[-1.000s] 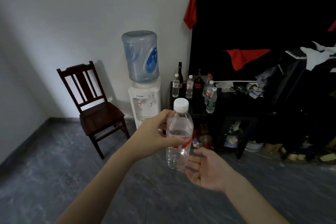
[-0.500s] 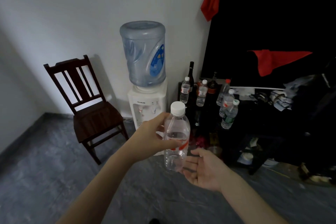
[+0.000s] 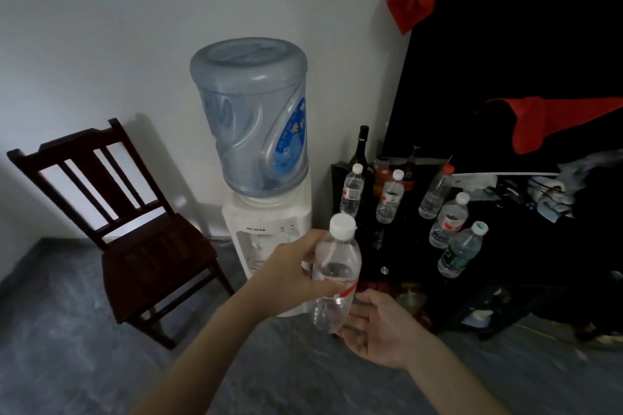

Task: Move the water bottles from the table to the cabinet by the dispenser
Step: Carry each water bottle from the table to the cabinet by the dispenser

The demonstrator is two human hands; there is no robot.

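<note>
Head view: at lower centre our left hand (image 3: 286, 276) grips the clear water bottle (image 3: 335, 274) upright, while our right hand (image 3: 377, 330) lies wide open beneath its base. Right of centre, the dark cabinet (image 3: 397, 246) already carries five bottles; we judge that setting this one down carelessly could topple them.

Chair (image 3: 135, 229): left, against the wall. Dispenser (image 3: 266, 232): right of the chair, jug (image 3: 251, 118) on top. Cabinet (image 3: 404, 246): just right of the dispenser, five water bottles (image 3: 389, 197) standing on it. Held bottle (image 3: 335, 274): before the dispenser, between the two hands.
</note>
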